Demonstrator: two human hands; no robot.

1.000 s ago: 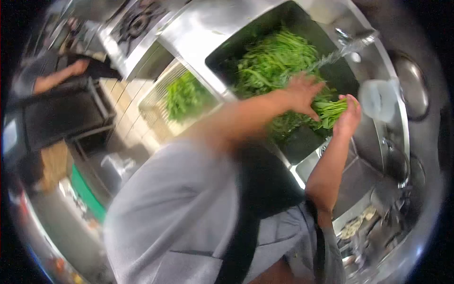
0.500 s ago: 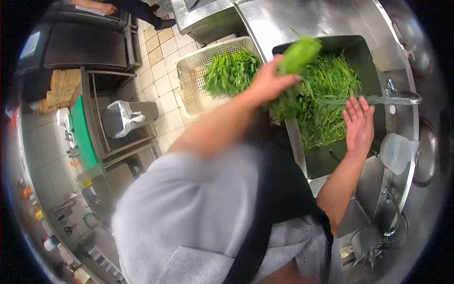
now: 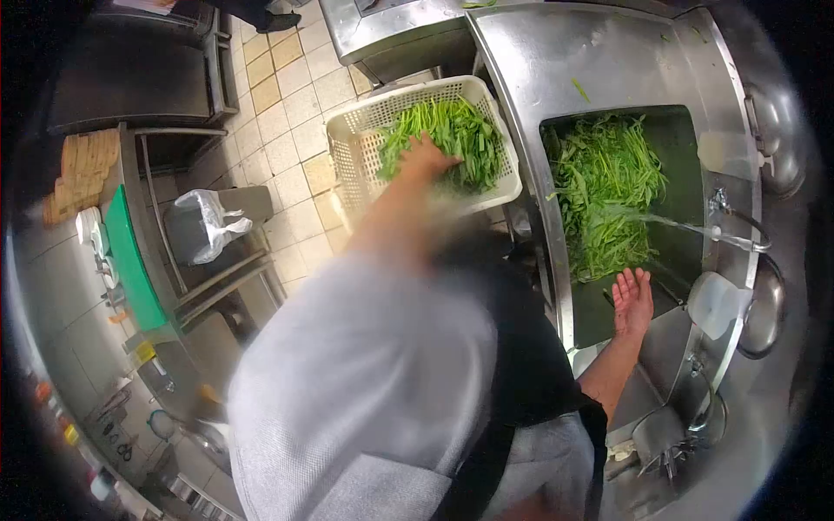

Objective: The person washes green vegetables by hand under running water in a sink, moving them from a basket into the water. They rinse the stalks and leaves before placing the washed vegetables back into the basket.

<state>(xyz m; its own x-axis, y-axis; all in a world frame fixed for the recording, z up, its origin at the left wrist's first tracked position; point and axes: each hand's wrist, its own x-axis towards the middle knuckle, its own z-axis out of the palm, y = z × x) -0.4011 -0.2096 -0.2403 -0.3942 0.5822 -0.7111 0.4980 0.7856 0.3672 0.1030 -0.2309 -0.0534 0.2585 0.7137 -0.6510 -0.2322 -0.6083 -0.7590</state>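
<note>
My left hand (image 3: 424,160) lies over leafy greens (image 3: 469,143) in a white perforated plastic basket (image 3: 346,161). Its fingers are spread on top of the leaves, and nothing is gripped in them. On the other side, my right hand (image 3: 632,301) is open with the palm turned up, just below the pile of long-stemmed greens (image 3: 608,187) in the sink (image 3: 682,130). Water from the tap (image 3: 754,243) streams onto that pile, apart from my right hand.
A steel counter (image 3: 591,52) with a few stray leaves borders the sink. A translucent plastic container (image 3: 718,306) stands by the sink's edge. To the left are a lined bin (image 3: 208,226) and a green board (image 3: 132,260). Another person's shoe (image 3: 280,22) shows at the top.
My left hand has carried a bunch of greens from over the sink into the basket and loosened its fingers. My right hand has moved down, away from the water stream.
</note>
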